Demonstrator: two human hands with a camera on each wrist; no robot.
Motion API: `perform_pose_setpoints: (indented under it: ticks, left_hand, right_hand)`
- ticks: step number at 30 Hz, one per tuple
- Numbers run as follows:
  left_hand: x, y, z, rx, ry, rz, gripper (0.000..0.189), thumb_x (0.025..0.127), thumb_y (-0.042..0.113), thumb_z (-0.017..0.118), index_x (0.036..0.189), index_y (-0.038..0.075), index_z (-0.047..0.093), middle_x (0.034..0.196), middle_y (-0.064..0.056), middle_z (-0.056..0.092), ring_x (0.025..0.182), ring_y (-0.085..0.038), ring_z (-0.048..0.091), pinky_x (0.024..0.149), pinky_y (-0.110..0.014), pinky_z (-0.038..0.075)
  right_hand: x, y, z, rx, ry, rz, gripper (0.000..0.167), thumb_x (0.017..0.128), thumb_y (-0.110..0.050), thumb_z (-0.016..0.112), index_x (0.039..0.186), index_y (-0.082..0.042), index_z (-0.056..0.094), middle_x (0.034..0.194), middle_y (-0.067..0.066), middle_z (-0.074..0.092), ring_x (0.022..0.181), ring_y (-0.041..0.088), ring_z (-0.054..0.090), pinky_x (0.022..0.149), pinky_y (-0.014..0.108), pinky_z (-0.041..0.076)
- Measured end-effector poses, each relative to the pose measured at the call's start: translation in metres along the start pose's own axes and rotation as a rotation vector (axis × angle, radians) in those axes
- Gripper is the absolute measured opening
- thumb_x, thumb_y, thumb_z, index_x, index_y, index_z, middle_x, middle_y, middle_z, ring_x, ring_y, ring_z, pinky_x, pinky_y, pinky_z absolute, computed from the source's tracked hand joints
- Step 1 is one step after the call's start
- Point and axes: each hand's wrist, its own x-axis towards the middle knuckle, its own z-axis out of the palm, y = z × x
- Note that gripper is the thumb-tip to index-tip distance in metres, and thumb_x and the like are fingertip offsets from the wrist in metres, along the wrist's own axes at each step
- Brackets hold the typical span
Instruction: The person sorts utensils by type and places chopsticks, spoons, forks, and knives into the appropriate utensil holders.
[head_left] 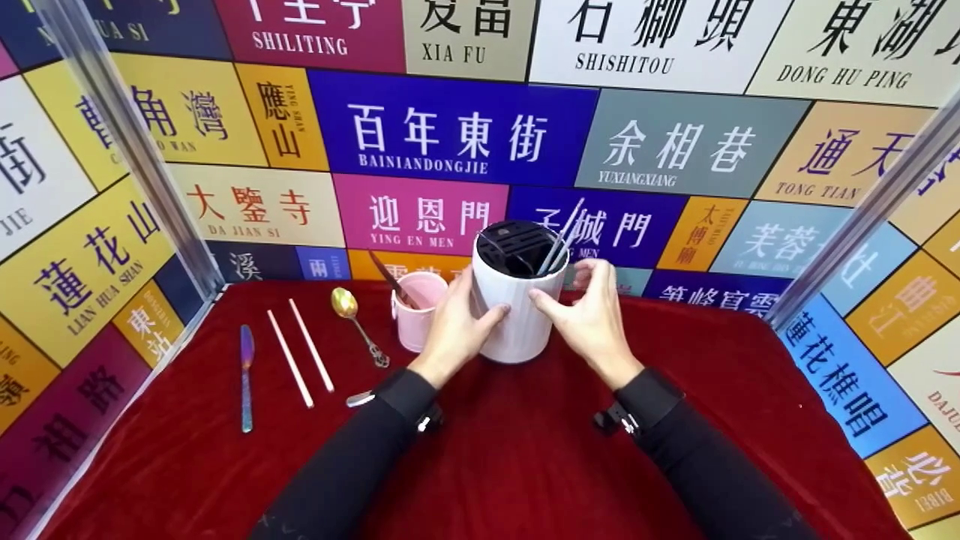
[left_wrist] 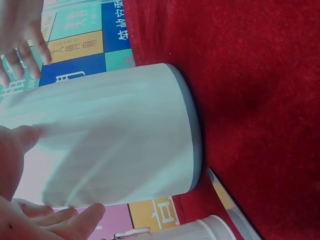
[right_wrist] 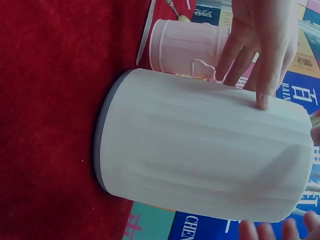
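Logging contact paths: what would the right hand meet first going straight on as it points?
Likely the white container, just ahead of the right hand; whether they touch now is unclear.

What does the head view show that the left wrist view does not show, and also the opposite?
Only the head view: the black slotted insert, the gold-bowled spoon, two white sticks, the iridescent knife and the brown utensil in the cup.
Only the left wrist view: the grey band around the holder's bottom.
Both: the white utensil holder, left hand, right hand, pink cup, part of a silver utensil and red cloth.
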Motion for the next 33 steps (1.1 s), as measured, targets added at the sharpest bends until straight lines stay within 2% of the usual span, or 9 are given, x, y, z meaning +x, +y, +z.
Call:
perform_pose_setpoints:
  ticks: [2, 4, 7, 9, 15, 21, 27, 29, 33]
  left_hand:
    - [0.000, 0.001, 0.000, 0.000, 0.005, 0.005, 0.089, 0.099, 0.032, 0.083, 0.171, 0.003, 0.038, 0.168, -0.020, 0.052, 0.155, -0.034, 0.053, 0.133, -0.048, 0.040]
    - [-0.001, 0.001, -0.001, 0.003, 0.012, 0.007, 0.087, 0.100, 0.031, 0.081, 0.170, 0.001, 0.038, 0.168, -0.022, 0.052, 0.156, -0.035, 0.052, 0.134, -0.048, 0.039]
    - [-0.002, 0.000, 0.000, 0.007, 0.025, 0.007, 0.083, 0.102, 0.029, 0.079, 0.168, -0.002, 0.040, 0.168, -0.024, 0.052, 0.158, -0.036, 0.050, 0.135, -0.048, 0.037]
    - [-0.003, -0.001, 0.001, 0.005, 0.033, 0.006, 0.082, 0.102, 0.028, 0.078, 0.168, -0.003, 0.040, 0.168, -0.024, 0.052, 0.158, -0.036, 0.050, 0.135, -0.048, 0.037]
    - [-0.010, -0.005, 0.003, 0.004, 0.047, 0.000, 0.078, 0.104, 0.029, 0.075, 0.167, -0.002, 0.042, 0.168, -0.023, 0.052, 0.158, -0.037, 0.050, 0.134, -0.048, 0.038]
    - [-0.015, -0.009, 0.006, -0.006, 0.070, 0.025, 0.075, 0.104, 0.024, 0.074, 0.167, -0.003, 0.043, 0.165, -0.024, 0.055, 0.155, -0.037, 0.053, 0.133, -0.049, 0.040]
    - [-0.020, -0.012, 0.011, 0.007, 0.058, 0.003, 0.073, 0.105, 0.023, 0.072, 0.167, -0.002, 0.043, 0.165, -0.024, 0.055, 0.155, -0.035, 0.054, 0.133, -0.047, 0.041]
    - [-0.021, -0.013, 0.012, 0.007, 0.054, -0.006, 0.073, 0.105, 0.022, 0.072, 0.167, -0.001, 0.043, 0.166, -0.023, 0.055, 0.155, -0.034, 0.054, 0.133, -0.046, 0.040]
    - [-0.021, -0.012, 0.013, 0.001, 0.045, -0.010, 0.072, 0.105, 0.022, 0.072, 0.167, -0.001, 0.044, 0.167, -0.022, 0.054, 0.156, -0.033, 0.054, 0.133, -0.044, 0.041]
  right_hand:
    - [0.001, 0.002, 0.000, 0.013, -0.039, 0.031, 0.102, 0.082, -0.045, 0.098, 0.159, -0.008, 0.041, 0.146, 0.020, 0.051, 0.134, 0.033, 0.053, 0.108, 0.046, 0.052]
    - [0.002, 0.005, 0.001, 0.020, -0.094, 0.061, 0.120, 0.082, -0.050, 0.097, 0.172, -0.014, 0.027, 0.162, 0.020, 0.043, 0.150, 0.037, 0.046, 0.120, 0.052, 0.048]
    - [0.005, 0.010, 0.005, 0.046, -0.177, 0.098, 0.135, 0.082, -0.056, 0.095, 0.179, -0.021, 0.008, 0.178, 0.019, 0.030, 0.164, 0.037, 0.035, 0.131, 0.056, 0.040]
    - [0.006, 0.015, 0.011, 0.074, -0.211, 0.111, 0.139, 0.082, -0.057, 0.095, 0.180, -0.023, 0.002, 0.182, 0.018, 0.024, 0.168, 0.035, 0.029, 0.133, 0.056, 0.037]
    - [0.005, 0.031, 0.031, 0.162, -0.210, 0.070, 0.144, 0.077, -0.056, 0.100, 0.180, -0.026, 0.003, 0.185, 0.010, 0.021, 0.170, 0.027, 0.026, 0.138, 0.053, 0.029]
    - [0.003, 0.049, 0.049, 0.345, -0.166, -0.009, 0.138, 0.077, -0.036, 0.104, 0.178, -0.032, 0.011, 0.183, -0.004, 0.027, 0.165, 0.019, 0.034, 0.137, 0.049, 0.029]
    - [-0.006, 0.062, 0.061, 0.409, -0.182, 0.019, 0.139, 0.078, -0.022, 0.103, 0.178, -0.031, 0.007, 0.184, 0.001, 0.023, 0.164, 0.024, 0.033, 0.136, 0.050, 0.027]
    - [-0.009, 0.061, 0.060, 0.420, -0.188, 0.038, 0.137, 0.079, -0.017, 0.102, 0.179, -0.025, 0.007, 0.183, 0.006, 0.024, 0.164, 0.027, 0.033, 0.136, 0.051, 0.027]
    - [-0.009, 0.062, 0.058, 0.432, -0.190, 0.052, 0.134, 0.080, -0.014, 0.101, 0.178, -0.024, 0.010, 0.182, 0.007, 0.027, 0.162, 0.028, 0.035, 0.135, 0.053, 0.029]
